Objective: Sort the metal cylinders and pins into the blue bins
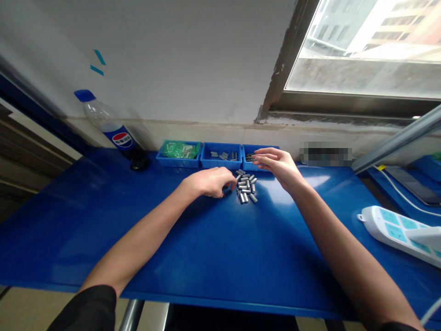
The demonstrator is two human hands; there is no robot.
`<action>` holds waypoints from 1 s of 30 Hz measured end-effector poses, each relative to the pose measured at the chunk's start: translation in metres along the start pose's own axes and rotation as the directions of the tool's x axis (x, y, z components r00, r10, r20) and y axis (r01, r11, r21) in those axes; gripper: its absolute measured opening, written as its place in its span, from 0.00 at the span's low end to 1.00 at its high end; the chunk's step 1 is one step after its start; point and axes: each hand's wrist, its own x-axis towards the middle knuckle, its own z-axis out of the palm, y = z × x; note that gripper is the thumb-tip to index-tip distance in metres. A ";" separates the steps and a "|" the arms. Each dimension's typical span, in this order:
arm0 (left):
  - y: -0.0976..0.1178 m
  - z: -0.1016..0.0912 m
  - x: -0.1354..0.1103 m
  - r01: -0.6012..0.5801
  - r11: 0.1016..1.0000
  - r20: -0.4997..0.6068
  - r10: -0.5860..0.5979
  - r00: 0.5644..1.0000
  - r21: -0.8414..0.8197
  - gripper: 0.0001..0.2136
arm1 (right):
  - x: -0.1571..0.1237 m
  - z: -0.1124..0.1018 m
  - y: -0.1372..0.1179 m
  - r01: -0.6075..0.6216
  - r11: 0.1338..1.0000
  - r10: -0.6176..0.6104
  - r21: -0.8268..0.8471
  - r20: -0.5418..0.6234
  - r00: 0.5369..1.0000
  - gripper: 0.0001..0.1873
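A loose pile of small grey metal cylinders [246, 185] lies on the blue table, in front of the bins. At the pile's left edge my left hand [214, 181] is curled downward, its fingertips close together near the tabletop. What they hold, if anything, is in shadow and too small to name. My right hand [279, 166] hovers at the right blue bin [263, 167], fingers stretched out over small thin metal parts [250, 157], with nothing visibly gripped. The middle blue bin [220, 163] contains several more grey cylinders [223, 156].
A left blue bin [178, 162] holds green plastic packets [181, 150]. Beside it a part-full cola bottle [119, 137] stands by the wall. A white power strip [396, 228] lies at the right, with a phone [411, 184] and white cable behind it.
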 end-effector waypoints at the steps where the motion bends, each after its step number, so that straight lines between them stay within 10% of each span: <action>1: 0.001 0.000 0.001 0.004 1.000 -0.006 -0.004 1.000 0.016 0.15 | 0.000 0.001 0.000 -0.007 1.000 0.007 -0.002 0.002 1.000 0.19; 17: 0.000 0.008 0.011 -0.071 0.995 -0.239 0.051 0.970 -0.075 0.14 | 0.000 0.002 0.002 -0.031 1.000 0.031 -0.007 0.036 0.999 0.17; 30: 0.009 -0.007 0.005 -0.103 0.948 -0.641 -0.122 0.758 -0.301 0.04 | -0.010 0.009 -0.010 -0.150 0.989 0.145 -0.008 0.312 0.939 0.22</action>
